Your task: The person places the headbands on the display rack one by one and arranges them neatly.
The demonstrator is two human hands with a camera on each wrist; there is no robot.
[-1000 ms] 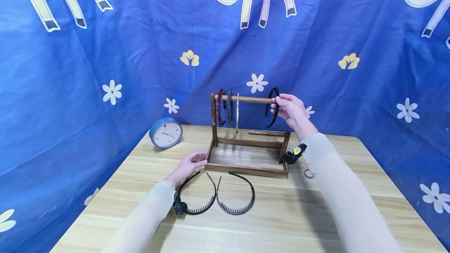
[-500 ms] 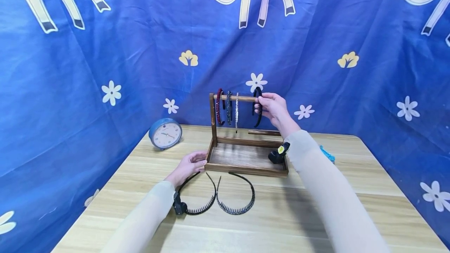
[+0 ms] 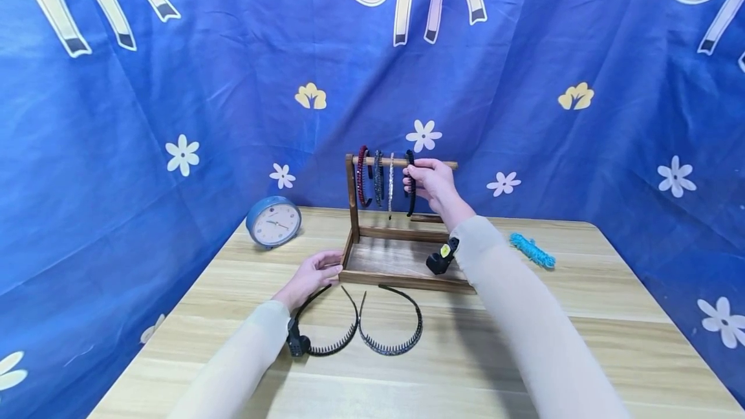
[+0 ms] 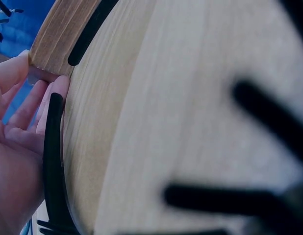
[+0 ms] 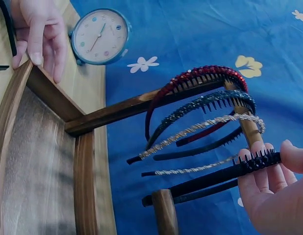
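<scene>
In the head view, my right hand point(image 3: 433, 185) pinches a black headband point(image 3: 410, 193) that hangs over the top bar of a wooden rack point(image 3: 407, 282). The right wrist view shows thumb and fingers on the band's toothed, beaded part. To its left on the bar hang a red headband point(image 3: 363, 176), a dark glittery headband point(image 3: 379, 178) and a thin silvery headband point(image 3: 391, 186). My left hand point(image 3: 314, 275) holds the rack's front left corner, thumb on one face and fingers on another. A black toothed headband point(image 3: 356, 322) lies partly beneath the left wrist.
A grey glittery toothed headband point(image 3: 391, 349) lies in front of the rack beside the black one. At the back left stands a blue alarm clock point(image 3: 273, 222). A bright blue bundle of cord point(image 3: 532, 251) lies right of the rack. A blue patterned cloth point(image 3: 250, 83) hangs behind the table.
My right hand has slid the black headband leftward along the bar from its right end, close to the silvery one. The blue bundle has come into view. My left hand stays at the corner.
</scene>
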